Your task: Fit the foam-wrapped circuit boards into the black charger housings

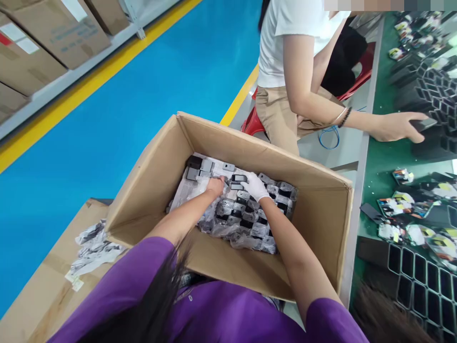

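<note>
Both my hands reach down into a deep cardboard box [264,278]. My right hand [255,187], in a white glove, has its fingers pinched at the end of two small black rectangular casings [238,182]. My left hand [215,186] is bare, its fingers curled at the left of these casings; what they grip is too small to make out. Under and beside my left hand lies crumpled clear plastic wrap [200,187]. Rows of black and grey casings [246,221], many in clear plastic, fill the right part of the layer. A few grey casings [193,174] lie at the far left.
To the right, a green-topped workbench [382,157] carries stacked black housings [428,105] and small electronic parts [403,205]. A co-worker [303,57] sits there, holding a dark housing. Another carton [39,271] with crumpled wrapping [94,247] stands at left; boxes [60,33] line a shelf.
</note>
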Action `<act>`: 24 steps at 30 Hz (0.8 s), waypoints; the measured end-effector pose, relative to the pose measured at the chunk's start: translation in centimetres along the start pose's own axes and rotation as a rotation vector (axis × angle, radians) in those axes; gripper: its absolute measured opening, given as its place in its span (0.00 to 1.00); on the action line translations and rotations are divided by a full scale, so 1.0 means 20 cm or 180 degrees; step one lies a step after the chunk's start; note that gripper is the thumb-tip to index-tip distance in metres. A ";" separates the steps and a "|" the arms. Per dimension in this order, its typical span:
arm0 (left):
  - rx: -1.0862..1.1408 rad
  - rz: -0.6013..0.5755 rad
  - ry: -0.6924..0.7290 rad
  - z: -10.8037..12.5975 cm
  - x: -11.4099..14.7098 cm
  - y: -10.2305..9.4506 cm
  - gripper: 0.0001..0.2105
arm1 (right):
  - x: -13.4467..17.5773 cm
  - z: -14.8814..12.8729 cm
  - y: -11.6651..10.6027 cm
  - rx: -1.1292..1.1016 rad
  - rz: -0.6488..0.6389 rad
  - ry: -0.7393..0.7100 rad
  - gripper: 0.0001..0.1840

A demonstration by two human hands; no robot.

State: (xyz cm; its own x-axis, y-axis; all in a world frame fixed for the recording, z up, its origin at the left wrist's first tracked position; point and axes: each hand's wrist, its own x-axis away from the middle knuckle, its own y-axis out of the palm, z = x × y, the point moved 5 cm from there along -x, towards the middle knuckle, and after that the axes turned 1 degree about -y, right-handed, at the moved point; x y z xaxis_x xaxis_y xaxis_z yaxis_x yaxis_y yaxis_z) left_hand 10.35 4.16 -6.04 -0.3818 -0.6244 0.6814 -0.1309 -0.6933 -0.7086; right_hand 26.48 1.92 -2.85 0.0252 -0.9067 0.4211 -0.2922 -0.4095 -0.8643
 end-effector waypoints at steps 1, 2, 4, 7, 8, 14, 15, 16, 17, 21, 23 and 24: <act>-0.0036 0.0000 -0.0034 0.01 0.00 0.01 0.19 | 0.00 0.01 0.03 -0.0078 -0.0050 -0.0058 0.25; -0.0073 0.0003 -0.0059 0.00 0.00 0.01 0.18 | -0.01 0.01 0.05 -0.0143 -0.0087 -0.0108 0.26; -0.0139 0.0017 -0.0056 -0.03 0.01 0.00 0.18 | -0.02 0.00 0.07 -0.0238 -0.0112 -0.0203 0.28; -0.0227 0.0067 0.0106 -0.08 0.03 -0.02 0.18 | -0.05 -0.03 0.08 -0.0313 -0.0092 -0.0329 0.30; -0.0255 0.0092 0.0196 -0.09 0.04 -0.03 0.18 | -0.05 -0.04 0.07 -0.0328 -0.0089 -0.0358 0.31; -0.0362 0.0217 0.0884 -0.06 0.07 0.00 0.17 | -0.01 -0.10 0.12 -0.0425 -0.0068 -0.0409 0.25; -0.0366 0.0212 0.0989 -0.05 0.08 0.02 0.16 | -0.01 -0.10 0.13 -0.0445 -0.0052 -0.0380 0.24; -0.0366 0.0199 0.1077 -0.03 0.08 0.04 0.15 | -0.01 -0.10 0.14 -0.0467 -0.0030 -0.0344 0.23; -0.0364 0.0183 0.1142 -0.02 0.09 0.06 0.14 | -0.01 -0.11 0.15 -0.0490 0.0000 -0.0301 0.22; -0.0302 0.0185 0.1202 0.01 0.10 0.12 0.12 | -0.04 -0.12 0.17 -0.0607 0.0169 -0.0111 0.21; -0.0237 0.0269 0.1122 0.01 0.09 0.13 0.14 | -0.06 -0.14 0.18 -0.0687 0.0264 -0.0034 0.20; -0.0202 0.0321 0.1070 0.00 0.09 0.13 0.14 | -0.07 -0.15 0.18 -0.0725 0.0306 -0.0003 0.20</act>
State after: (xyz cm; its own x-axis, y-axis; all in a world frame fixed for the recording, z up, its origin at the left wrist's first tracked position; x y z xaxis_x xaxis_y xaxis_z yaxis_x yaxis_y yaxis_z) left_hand 9.40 1.30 -6.67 -0.6741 -0.5280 0.5165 -0.1296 -0.6039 -0.7865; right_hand 22.59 1.95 -5.75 -0.0123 -0.9406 0.3394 -0.5013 -0.2879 -0.8160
